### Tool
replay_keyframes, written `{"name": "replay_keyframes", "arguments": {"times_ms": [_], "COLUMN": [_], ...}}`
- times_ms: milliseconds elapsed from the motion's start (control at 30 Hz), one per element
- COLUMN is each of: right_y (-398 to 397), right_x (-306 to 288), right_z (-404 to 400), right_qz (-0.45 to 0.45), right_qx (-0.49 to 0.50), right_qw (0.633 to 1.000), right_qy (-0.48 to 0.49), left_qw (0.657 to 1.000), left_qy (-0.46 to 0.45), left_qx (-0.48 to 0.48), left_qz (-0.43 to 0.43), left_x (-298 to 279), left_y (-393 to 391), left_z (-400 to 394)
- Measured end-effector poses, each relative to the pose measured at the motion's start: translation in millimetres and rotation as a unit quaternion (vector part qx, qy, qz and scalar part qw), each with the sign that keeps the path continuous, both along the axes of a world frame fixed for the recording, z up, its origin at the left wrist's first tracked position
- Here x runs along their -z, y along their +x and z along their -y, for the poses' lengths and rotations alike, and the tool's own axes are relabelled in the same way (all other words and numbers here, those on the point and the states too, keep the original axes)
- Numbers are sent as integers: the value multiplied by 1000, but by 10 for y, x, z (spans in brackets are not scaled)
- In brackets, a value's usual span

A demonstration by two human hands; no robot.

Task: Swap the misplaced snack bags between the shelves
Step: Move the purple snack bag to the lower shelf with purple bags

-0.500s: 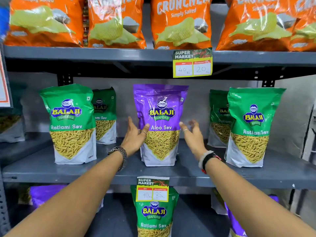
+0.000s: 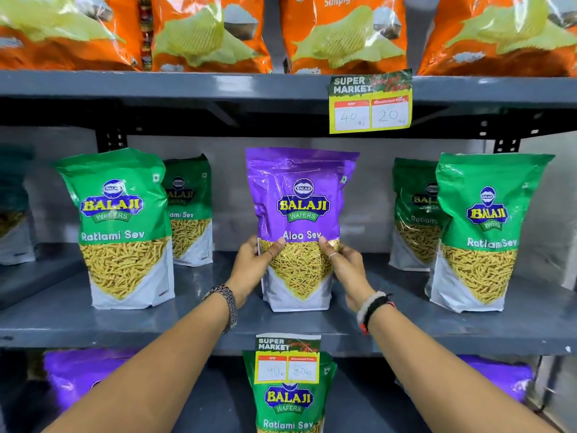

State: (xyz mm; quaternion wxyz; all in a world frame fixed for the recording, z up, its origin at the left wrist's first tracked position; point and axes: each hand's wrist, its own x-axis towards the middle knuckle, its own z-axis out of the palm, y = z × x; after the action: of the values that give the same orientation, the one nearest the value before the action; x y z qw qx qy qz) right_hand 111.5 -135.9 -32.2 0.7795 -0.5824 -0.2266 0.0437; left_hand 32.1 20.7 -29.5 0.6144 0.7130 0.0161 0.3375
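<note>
my left hand [image 2: 253,267] and right hand [image 2: 343,267] are clamped on either side of the purple aloo sev bag [image 2: 299,214], thumbs pressed on its front. it stands upright, long axis vertical, on the middle shelf [image 2: 62,320] among green ratlami sev bags [image 2: 125,226]. both hands are equally near. straight below, a lone green bag [image 2: 288,401] sits on the lower shelf among purple ones, so i judge the bag i hold must travel down.

purple bag [image 2: 301,214] centre, middle shelf: "BALAJI WAFERS", "Aloo Sev" | green bags left [image 2: 120,226] and right [image 2: 487,232]: "BALAJI WAFERS", "Ratlami Sev" | green bag [image 2: 288,401] lower shelf: same | upper tag [image 2: 370,101]: "SUPER MARKET", 40, 20 | lower tag [image 2: 288,359]: "SUPER MARKET", 40; second number unclear | orange bags [image 2: 343,32] top: "Simply"
</note>
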Motion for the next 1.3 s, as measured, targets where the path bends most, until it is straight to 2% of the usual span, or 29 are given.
{"name": "replay_keyframes", "arguments": {"times_ms": [267,433,567,667,933,1300], "right_y": [-451,-840,-1202,-1428,-1809,-1531], "right_x": [-68,-69,-9,122,821,2300], "right_z": [59,0,-84,-137,-278,-740], "right_qz": [9,28,25,25,16,-60], "right_qx": [-25,-49,-80,-127,-200,-204], "right_qw": [999,998,996,992,979,968], "right_qy": [18,-14,-37,-12,-26,-133], "left_qw": [995,985,974,971,971,974], "left_qy": [-36,-25,-17,-30,-34,-78], "left_qx": [-77,-132,-182,-190,-224,-194], "left_qz": [58,110,134,144,73,-89], "left_x": [2,52,112,234,984,2337], "left_y": [-499,-1094,-1554,-1868,-2356,-2238], "left_z": [-8,13,33,12,-165,-602]}}
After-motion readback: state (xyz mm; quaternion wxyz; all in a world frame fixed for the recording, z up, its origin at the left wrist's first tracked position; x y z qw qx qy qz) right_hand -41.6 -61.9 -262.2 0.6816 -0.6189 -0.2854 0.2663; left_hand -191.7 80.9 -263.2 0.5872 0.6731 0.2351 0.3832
